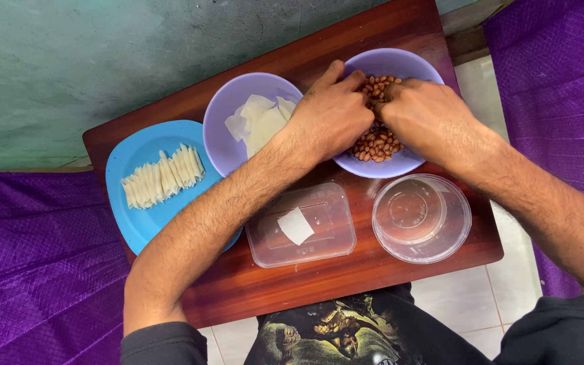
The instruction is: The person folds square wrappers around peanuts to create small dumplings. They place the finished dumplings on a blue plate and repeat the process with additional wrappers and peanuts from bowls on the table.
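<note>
**Both hands in the peanut bowl**

The left hand (329, 115) and right hand (427, 115) are both down in the round lilac plastic bowl of red-brown skinned peanuts (376, 142), fingers curled in tight and meeting over the pile. They look pinched on a few nuts, though I can't tell exactly what's between the fingertips.

The peanuts look small, light, hard and dry, so I'd say they roll and slip away easily; fingertip pinches or a scoop suit them best. The skins probably flake if rubbed.

Just left of the left hand sits a second lilac plastic bowl with thin white sheets (255, 122), and further left a blue plastic plate of folded white strips (160, 179). Below the wrists: a clear rectangular plastic tub holding one white square (302, 226) and an empty clear round plastic container (422, 217), all on the dark wooden table (305, 284).
</note>
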